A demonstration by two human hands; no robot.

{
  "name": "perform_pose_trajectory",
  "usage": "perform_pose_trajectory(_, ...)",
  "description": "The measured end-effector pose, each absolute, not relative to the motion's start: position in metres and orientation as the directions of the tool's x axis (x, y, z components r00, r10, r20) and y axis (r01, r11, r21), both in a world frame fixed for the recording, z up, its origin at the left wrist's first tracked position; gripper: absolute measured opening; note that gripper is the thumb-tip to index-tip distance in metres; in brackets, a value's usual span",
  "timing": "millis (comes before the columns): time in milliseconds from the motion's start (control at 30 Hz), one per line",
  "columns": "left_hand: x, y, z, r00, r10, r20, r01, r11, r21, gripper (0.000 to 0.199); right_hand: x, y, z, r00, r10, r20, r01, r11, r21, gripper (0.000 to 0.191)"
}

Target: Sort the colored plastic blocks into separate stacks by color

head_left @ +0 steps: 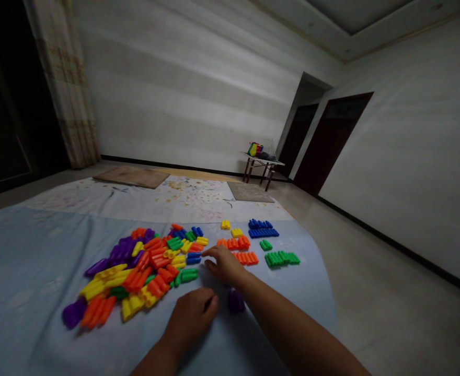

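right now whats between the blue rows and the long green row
A short green row lies between the blue rows and the long green row, as the head view shows.

Dim, greyish light is filling the room, and no lamp is showing. Soft, pale bands are streaking the long white plastered wall [175, 89] across the upper middle, while the far left is sinking into near-black. Faint shadows are lying beneath the bare forearms at lower centre. A wide lens is tilting and stretching the edges, and slight blur is softening the small brightly coloured plastic pieces [151, 261] left of centre.
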State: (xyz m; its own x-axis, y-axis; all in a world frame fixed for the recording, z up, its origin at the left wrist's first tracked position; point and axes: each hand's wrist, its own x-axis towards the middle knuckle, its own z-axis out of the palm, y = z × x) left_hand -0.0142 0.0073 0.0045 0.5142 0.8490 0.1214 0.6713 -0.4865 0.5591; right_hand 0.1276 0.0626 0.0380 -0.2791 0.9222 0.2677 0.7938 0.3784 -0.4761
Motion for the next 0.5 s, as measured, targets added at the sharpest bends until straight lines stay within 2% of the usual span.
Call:
perform_pose_trajectory(267,-0.014,0.002,0.011,0.571,0.817,0.079,0.698,-0.534,0.477,0.024,0.091,0.081,0.032,-0.471,0.854,0.222,0.775,0.521,-0.357,0.037)
perform_pose_trajectory(500,-0.014,0.0,0.015,0.567,0.82,0.081,0.7,-0.531,0.478,0.025,0.108,0.078,0.029,-0.584,0.805,0.11,0.763,0.59,-0.266,0.031)
